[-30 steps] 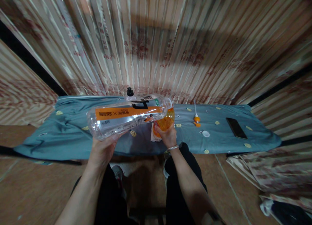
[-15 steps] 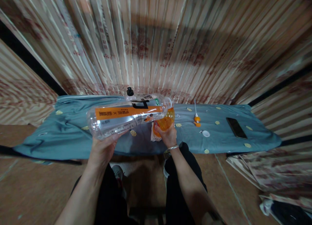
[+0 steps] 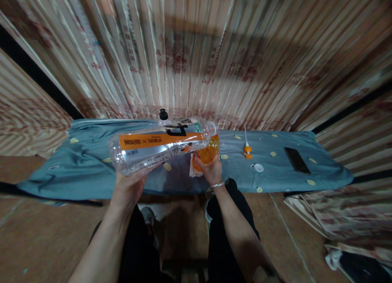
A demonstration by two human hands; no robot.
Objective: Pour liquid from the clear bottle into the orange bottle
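Observation:
My left hand (image 3: 131, 187) is closed around the lower side of a large clear plastic bottle (image 3: 159, 142) with an orange and silver label. The bottle lies tilted almost flat, its open neck pointing right. That neck is over the top of an orange translucent bottle (image 3: 207, 152), which my right hand (image 3: 211, 168) grips from the near side. Whether liquid passes between them I cannot make out. A pale cloth or tissue (image 3: 195, 170) shows beside the orange bottle, partly hidden by it and the hand.
On the blue-green cloth (image 3: 88, 156) stand an orange pump top (image 3: 248, 151) with a thin tube, a small white cap (image 3: 259, 168) and a dark phone (image 3: 297, 160). A black bottle top (image 3: 163, 114) rises behind the large bottle. Patterned curtains (image 3: 196, 70) surround the cloth-covered surface.
Almost nothing differs. The large bottle's base end sits a touch lower and both hands keep their hold.

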